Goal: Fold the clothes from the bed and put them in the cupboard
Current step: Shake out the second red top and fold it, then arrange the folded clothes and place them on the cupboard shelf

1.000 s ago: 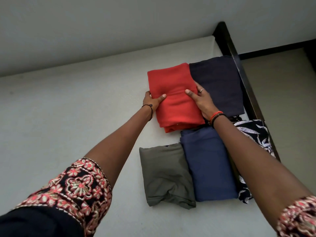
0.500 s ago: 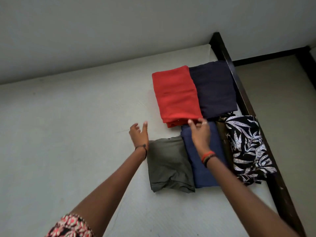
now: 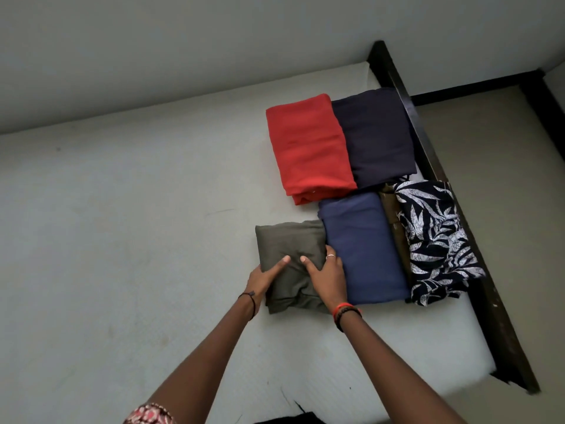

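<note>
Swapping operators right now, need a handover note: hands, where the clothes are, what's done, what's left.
Hands: the left hand holds the olive garment at its left edge, thumb on top. The right hand holds its right edge, next to the blue garment.
Things: six folded pieces lie on the mattress near its right side. The red garment and dark navy garment are at the back. The olive, blue, brown garment and leaf-print garment are in front.
Done: everything in view is folded.
Left: carry it all to the cupboard, which is not in view. The olive piece probably goes first.
</note>
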Demonstrator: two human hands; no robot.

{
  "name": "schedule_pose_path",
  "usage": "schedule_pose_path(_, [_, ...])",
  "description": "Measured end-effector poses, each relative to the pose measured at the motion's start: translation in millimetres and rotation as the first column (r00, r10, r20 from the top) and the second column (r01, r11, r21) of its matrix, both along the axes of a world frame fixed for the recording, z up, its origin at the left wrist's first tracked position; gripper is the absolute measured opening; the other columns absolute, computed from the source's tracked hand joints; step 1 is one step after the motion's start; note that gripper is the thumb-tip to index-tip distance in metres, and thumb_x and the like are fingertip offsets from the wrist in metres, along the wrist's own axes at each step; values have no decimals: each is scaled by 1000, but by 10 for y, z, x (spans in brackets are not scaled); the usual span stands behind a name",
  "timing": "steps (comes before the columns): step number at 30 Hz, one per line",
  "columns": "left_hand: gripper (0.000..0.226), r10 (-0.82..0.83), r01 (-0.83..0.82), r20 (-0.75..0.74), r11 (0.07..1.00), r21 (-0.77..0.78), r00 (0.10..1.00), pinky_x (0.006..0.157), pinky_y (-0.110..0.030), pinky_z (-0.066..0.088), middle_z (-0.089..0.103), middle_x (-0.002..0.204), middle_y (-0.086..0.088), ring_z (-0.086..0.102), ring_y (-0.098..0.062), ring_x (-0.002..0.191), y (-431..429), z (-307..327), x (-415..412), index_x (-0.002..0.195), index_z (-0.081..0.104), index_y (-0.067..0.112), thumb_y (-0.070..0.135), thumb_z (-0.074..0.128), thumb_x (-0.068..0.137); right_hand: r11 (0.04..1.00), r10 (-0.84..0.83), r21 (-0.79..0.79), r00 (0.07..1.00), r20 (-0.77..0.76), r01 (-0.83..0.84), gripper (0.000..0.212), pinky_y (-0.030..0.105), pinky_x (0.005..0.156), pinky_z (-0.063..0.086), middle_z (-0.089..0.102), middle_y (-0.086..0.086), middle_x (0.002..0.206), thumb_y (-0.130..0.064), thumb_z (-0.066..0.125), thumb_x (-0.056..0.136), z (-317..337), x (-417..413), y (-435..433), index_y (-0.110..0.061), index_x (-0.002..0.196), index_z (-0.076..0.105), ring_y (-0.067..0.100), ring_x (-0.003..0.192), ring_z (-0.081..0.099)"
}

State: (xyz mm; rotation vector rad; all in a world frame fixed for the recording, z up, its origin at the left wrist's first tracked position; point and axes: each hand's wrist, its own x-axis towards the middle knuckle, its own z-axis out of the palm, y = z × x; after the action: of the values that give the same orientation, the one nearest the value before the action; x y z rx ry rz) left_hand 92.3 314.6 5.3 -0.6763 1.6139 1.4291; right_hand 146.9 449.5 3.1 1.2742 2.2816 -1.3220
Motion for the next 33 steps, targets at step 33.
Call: schedule_pose_path(33, [35, -306, 292, 3, 912, 287, 952, 71, -30, 54, 72, 96, -14, 68, -22, 79, -198, 1939, -70, 94, 71, 8, 27, 73, 65, 292, -537, -945, 843, -34, 148, 104, 47, 99, 47, 62, 20, 124, -49, 92, 43, 1593, 502, -21, -6, 130, 55, 35, 115, 59])
